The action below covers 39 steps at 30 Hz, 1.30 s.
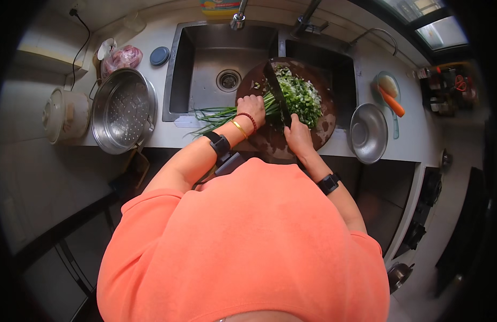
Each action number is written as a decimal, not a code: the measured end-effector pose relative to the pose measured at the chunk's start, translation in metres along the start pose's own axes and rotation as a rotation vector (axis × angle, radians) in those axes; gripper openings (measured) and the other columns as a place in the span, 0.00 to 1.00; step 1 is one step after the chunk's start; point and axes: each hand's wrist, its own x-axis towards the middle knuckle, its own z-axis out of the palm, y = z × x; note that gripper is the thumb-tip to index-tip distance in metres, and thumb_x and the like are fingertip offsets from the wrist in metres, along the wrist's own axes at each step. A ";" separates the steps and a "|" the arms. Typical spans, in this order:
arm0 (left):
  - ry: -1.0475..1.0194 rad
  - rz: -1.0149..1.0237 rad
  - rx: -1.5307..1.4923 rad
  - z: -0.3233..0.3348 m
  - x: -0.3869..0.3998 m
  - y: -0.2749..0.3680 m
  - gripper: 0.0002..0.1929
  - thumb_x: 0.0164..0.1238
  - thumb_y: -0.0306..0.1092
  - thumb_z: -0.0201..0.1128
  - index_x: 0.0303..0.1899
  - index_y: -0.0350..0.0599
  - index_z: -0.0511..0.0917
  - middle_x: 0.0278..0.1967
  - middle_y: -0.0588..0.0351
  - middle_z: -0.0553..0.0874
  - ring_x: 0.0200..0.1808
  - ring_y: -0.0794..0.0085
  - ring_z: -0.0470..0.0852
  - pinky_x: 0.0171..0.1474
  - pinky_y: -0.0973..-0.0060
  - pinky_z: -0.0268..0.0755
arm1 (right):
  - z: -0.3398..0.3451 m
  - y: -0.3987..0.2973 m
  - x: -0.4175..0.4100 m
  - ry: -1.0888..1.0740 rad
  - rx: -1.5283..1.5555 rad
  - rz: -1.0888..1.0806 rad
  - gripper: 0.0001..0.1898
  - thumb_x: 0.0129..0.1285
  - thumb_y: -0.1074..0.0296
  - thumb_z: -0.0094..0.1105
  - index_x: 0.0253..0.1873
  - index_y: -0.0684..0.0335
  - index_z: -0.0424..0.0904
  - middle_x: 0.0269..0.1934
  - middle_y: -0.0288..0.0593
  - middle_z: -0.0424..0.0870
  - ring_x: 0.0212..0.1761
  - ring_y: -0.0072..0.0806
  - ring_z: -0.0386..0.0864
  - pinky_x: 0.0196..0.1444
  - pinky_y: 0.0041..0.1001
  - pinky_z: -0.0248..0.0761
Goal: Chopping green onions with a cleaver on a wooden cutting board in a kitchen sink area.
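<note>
My left hand [251, 109] presses a bunch of green onions [220, 115] onto a round dark cutting board [325, 131], which lies over part of the double sink and the counter's front edge. The long leaves stick out to the left of that hand. In my right hand [298, 136] is a dark-bladed kitchen knife [277, 88], its blade across the stalks just right of my left hand. Chopped green onion [302, 96] is heaped against the blade's right side, with a few bits left of it. The knife's handle is mostly hidden by my fingers.
A steel sink basin [208, 60] lies behind, under a faucet [237, 20]. Left are a perforated steel steamer pot [123, 110], a pale lidded pot [67, 114], a round lid [159, 56] and a plastic bag [123, 58]. At right stand a steel bowl [367, 133] and a carrot [392, 102].
</note>
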 end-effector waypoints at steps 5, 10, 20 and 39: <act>-0.112 -0.036 -0.034 -0.029 -0.009 0.003 0.35 0.40 0.58 0.69 0.44 0.39 0.70 0.43 0.49 0.76 0.48 0.59 0.76 0.48 0.62 0.68 | 0.009 0.010 -0.010 0.107 0.089 0.051 0.17 0.57 0.68 0.54 0.50 0.67 0.64 0.29 0.60 0.79 0.34 0.56 0.77 0.36 0.47 0.70; -0.123 -0.066 0.027 -0.037 -0.021 0.018 0.47 0.33 0.71 0.65 0.50 0.38 0.68 0.45 0.50 0.75 0.50 0.59 0.74 0.49 0.54 0.66 | 0.008 0.016 -0.006 0.132 0.139 -0.017 0.17 0.57 0.67 0.54 0.49 0.68 0.64 0.28 0.61 0.78 0.34 0.56 0.77 0.36 0.47 0.69; -0.197 -0.125 0.013 -0.014 -0.003 0.016 0.26 0.48 0.43 0.66 0.49 0.42 0.72 0.46 0.50 0.77 0.50 0.59 0.75 0.49 0.53 0.69 | -0.021 0.012 -0.034 0.212 0.140 -0.148 0.15 0.59 0.66 0.53 0.47 0.68 0.65 0.29 0.60 0.78 0.32 0.56 0.76 0.33 0.46 0.69; -0.058 -0.108 0.035 0.008 0.008 0.016 0.14 0.50 0.37 0.61 0.38 0.42 0.75 0.36 0.51 0.79 0.41 0.61 0.78 0.43 0.68 0.69 | -0.006 -0.003 0.002 0.000 0.004 -0.022 0.13 0.60 0.67 0.50 0.46 0.66 0.63 0.30 0.61 0.79 0.36 0.56 0.77 0.37 0.49 0.69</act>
